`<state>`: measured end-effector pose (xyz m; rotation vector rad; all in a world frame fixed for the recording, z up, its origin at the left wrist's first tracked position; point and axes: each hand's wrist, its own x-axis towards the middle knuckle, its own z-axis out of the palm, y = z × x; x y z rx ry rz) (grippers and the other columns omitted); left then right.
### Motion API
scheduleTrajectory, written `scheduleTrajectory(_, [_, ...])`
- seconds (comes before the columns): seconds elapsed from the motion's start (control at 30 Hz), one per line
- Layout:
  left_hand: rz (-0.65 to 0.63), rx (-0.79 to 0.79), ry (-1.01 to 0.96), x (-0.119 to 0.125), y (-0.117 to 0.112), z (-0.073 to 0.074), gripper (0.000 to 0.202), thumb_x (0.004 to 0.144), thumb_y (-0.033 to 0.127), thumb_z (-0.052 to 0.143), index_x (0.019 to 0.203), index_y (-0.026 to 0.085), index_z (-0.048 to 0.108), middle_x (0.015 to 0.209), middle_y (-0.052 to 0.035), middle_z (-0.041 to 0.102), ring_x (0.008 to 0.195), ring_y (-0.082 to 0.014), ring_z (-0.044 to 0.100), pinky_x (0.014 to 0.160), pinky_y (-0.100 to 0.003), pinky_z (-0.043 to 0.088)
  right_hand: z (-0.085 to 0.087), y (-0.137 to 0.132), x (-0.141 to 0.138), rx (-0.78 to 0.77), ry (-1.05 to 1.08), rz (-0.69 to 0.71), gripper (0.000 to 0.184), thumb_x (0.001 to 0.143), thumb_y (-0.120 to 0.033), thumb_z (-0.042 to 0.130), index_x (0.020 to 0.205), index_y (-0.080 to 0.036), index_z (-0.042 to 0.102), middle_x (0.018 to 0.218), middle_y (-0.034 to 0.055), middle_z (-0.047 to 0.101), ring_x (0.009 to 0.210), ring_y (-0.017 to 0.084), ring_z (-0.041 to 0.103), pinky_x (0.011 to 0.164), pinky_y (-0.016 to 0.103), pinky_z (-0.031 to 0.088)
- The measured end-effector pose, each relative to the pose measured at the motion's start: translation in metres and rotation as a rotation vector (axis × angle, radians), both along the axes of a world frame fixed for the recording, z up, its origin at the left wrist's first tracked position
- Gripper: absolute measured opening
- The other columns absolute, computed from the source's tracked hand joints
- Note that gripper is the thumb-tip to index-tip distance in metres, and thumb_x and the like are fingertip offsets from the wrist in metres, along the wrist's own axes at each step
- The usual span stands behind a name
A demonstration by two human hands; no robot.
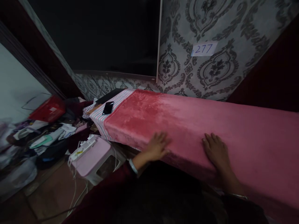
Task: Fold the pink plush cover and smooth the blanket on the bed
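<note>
A long pink plush blanket (187, 121) covers a low cabinet or bench along the wall, its pile darker red toward the left. My left hand (157, 146) is at the front edge of the blanket, fingers stretched out and a little blurred. Farther right, my right hand (215, 149) lies flat on the blanket with the fingers spread. Neither hand holds anything. A striped cloth (101, 119) shows past the left end of the blanket, and a black phone (108, 108) lies on it.
A pink-topped stool (94, 157) with a white power strip (83, 149) and trailing cords stands at the left. Behind it are piled clothes (46, 140) and a red basket (50, 109). A large television (105, 37) hangs above; a paper marked 277 (204, 49) is on the patterned wall.
</note>
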<state>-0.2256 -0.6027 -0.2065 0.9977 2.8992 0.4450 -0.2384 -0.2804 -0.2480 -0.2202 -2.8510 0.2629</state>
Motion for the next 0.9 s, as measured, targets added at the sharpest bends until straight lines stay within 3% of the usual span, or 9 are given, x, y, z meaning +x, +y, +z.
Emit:
scheduleTrajectory(0.07, [-0.293, 0.139, -0.053, 0.008, 0.018, -0.001, 0.062, 0.104, 0.06, 0.044, 0.16, 0.032, 0.045, 0.171, -0.0061, 0.037, 0.161, -0.0246, 0.028, 0.133, -0.051, 0.018, 0.0, 0.0, 0.0, 0.0, 0.003, -0.004, 0.066, 0.105, -0.043, 0.019, 0.147, -0.011, 0.06, 0.159, 0.0186, 0.051, 0.148, 0.036, 0.043, 0.119, 0.055, 0.037])
scheduleTrajectory(0.13, [-0.32, 0.251, -0.049, -0.002, 0.017, 0.005, 0.061, 0.105, 0.058, 0.042, 0.16, 0.033, 0.043, 0.17, -0.0046, 0.039, 0.16, -0.022, 0.03, 0.133, -0.047, 0.02, 0.0, -0.001, 0.001, 0.002, 0.01, -0.002, 0.065, 0.105, -0.042, 0.02, 0.147, -0.012, 0.06, 0.159, 0.0187, 0.051, 0.148, 0.036, 0.043, 0.119, 0.056, 0.037])
scheduleTrajectory(0.2, [-0.063, 0.277, 0.011, -0.03, -0.003, 0.015, 0.062, 0.106, 0.052, 0.04, 0.163, 0.029, 0.038, 0.171, -0.0083, 0.035, 0.161, -0.0247, 0.026, 0.133, -0.051, 0.019, 0.001, -0.001, 0.002, 0.005, 0.016, 0.006, 0.064, 0.105, -0.042, 0.021, 0.146, -0.012, 0.06, 0.159, 0.0193, 0.051, 0.148, 0.036, 0.043, 0.118, 0.056, 0.037])
scheduleTrajectory(0.33, [0.593, 0.018, -0.017, -0.097, -0.065, 0.035, 0.072, 0.104, 0.046, 0.044, 0.167, 0.016, 0.026, 0.175, -0.0181, 0.018, 0.163, -0.033, 0.015, 0.131, -0.057, 0.02, 0.002, -0.001, 0.003, 0.014, 0.0, 0.012, 0.063, 0.106, -0.042, 0.022, 0.147, -0.013, 0.059, 0.159, 0.0192, 0.051, 0.148, 0.036, 0.043, 0.118, 0.056, 0.038])
scheduleTrajectory(0.4, [0.735, -0.101, -0.03, -0.118, -0.086, 0.04, 0.074, 0.104, 0.045, 0.042, 0.168, 0.013, 0.024, 0.175, -0.0203, 0.015, 0.163, -0.0348, 0.014, 0.131, -0.057, 0.02, 0.0, -0.001, 0.002, 0.022, -0.003, 0.01, 0.063, 0.106, -0.042, 0.022, 0.147, -0.013, 0.059, 0.159, 0.0184, 0.051, 0.148, 0.035, 0.043, 0.118, 0.056, 0.037])
scheduleTrajectory(0.5, [0.734, -0.201, -0.043, -0.127, -0.087, 0.038, 0.072, 0.105, 0.047, 0.037, 0.167, 0.013, 0.026, 0.174, -0.0207, 0.015, 0.162, -0.037, 0.014, 0.13, -0.06, 0.018, -0.003, 0.0, 0.0, 0.035, -0.002, 0.002, 0.063, 0.106, -0.041, 0.02, 0.148, -0.013, 0.059, 0.16, 0.0179, 0.05, 0.148, 0.034, 0.043, 0.119, 0.055, 0.036])
scheduleTrajectory(0.63, [0.554, -0.186, -0.101, -0.107, -0.039, 0.024, 0.075, 0.104, 0.055, 0.041, 0.167, 0.015, 0.03, 0.175, -0.0217, 0.011, 0.162, -0.0425, 0.009, 0.129, -0.063, 0.014, -0.008, 0.002, -0.002, 0.039, 0.006, 0.009, 0.063, 0.106, -0.042, 0.021, 0.147, -0.013, 0.06, 0.158, 0.018, 0.051, 0.146, 0.035, 0.045, 0.117, 0.056, 0.038])
scheduleTrajectory(0.83, [-0.409, 0.093, -0.184, -0.076, 0.052, 0.013, 0.063, 0.104, 0.055, 0.046, 0.16, 0.029, 0.044, 0.172, -0.0049, 0.034, 0.162, -0.0247, 0.023, 0.133, -0.046, 0.019, -0.006, 0.002, -0.001, 0.066, 0.036, 0.036, 0.062, 0.105, -0.039, 0.023, 0.146, -0.01, 0.06, 0.157, 0.0213, 0.052, 0.145, 0.037, 0.046, 0.115, 0.057, 0.04])
scheduleTrajectory(0.9, [-0.36, 0.172, -0.113, -0.09, 0.057, 0.022, 0.063, 0.103, 0.053, 0.05, 0.159, 0.025, 0.046, 0.171, -0.0074, 0.037, 0.161, -0.0242, 0.026, 0.132, -0.043, 0.021, -0.004, 0.0, 0.0, 0.068, 0.034, 0.042, 0.062, 0.105, -0.039, 0.023, 0.146, -0.011, 0.06, 0.157, 0.0211, 0.052, 0.145, 0.037, 0.046, 0.115, 0.057, 0.04])
